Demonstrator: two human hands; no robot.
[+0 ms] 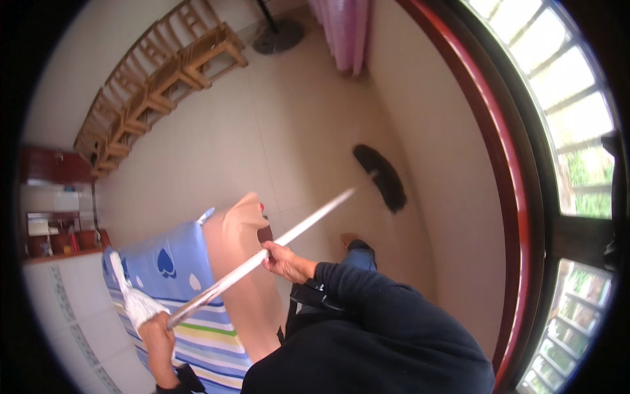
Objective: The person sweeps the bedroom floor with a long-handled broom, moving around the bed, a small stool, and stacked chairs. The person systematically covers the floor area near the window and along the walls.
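Head: broom (308, 222) in both hands (157, 336) (285, 261)

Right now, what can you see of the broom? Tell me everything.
The broom has a long white pole, brownish toward its upper end, and a wide, dark, bristly head. The pole's material is unclear. It slants, head low near the right-hand wall, apparently on the floor. The left grip holds the upper end, the right grip partway down.

Your left hand (157, 333), lower left, grips the end of a pale broom handle (239, 271); your right hand (282, 260), near centre, holds its shaft; black broom head (382, 178), right of centre; wooden chairs (209, 50), upper left.
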